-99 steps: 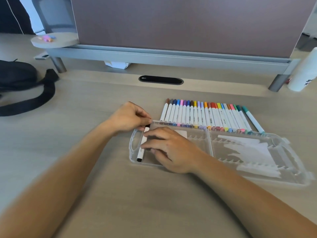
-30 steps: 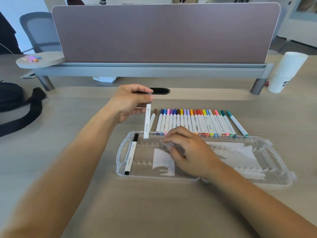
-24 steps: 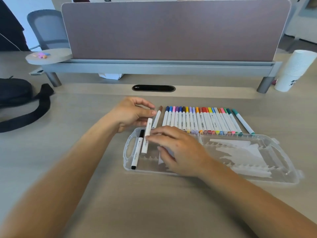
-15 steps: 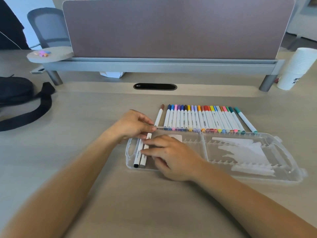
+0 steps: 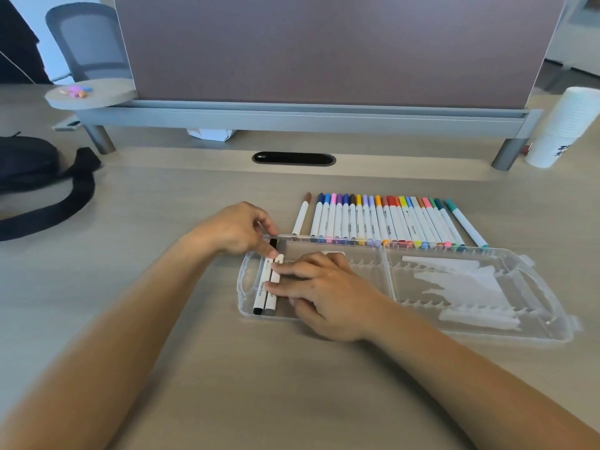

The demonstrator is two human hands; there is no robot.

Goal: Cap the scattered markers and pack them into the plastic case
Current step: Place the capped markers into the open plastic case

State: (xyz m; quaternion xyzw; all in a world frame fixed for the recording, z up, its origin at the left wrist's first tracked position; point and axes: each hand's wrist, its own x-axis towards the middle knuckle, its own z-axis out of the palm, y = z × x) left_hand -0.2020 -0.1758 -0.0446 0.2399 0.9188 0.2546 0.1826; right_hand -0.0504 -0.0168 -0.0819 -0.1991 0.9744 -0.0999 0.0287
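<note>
2 items in case [image 5: 388, 280], left end: black marker [image 5: 261, 287], grey marker [image 5: 275, 277], touching. Left hand [image 5: 235, 232] curled, pinching black marker's far end. Right hand [image 5: 328, 297] straight-fingered, pressing grey marker. Marker row [image 5: 383, 222] on desk [image 5: 162, 222] behind case.

Case [image 5: 418, 287]: on desk [image 5: 162, 271], centre-right.
Markers [image 5: 263, 292]: two, in case, 9 o'clock end, side by side.
Row [image 5: 383, 222]: on desk, 12 o'clock of case, against its rim.
Left hand [image 5: 233, 232]: on markers' far ends.
Right hand [image 5: 328, 297]: in case, fingers [image 5: 293, 270] on markers.
Bag [image 5: 29, 164]: 10 o'clock.
Cups [image 5: 565, 125]: 2 o'clock.
</note>
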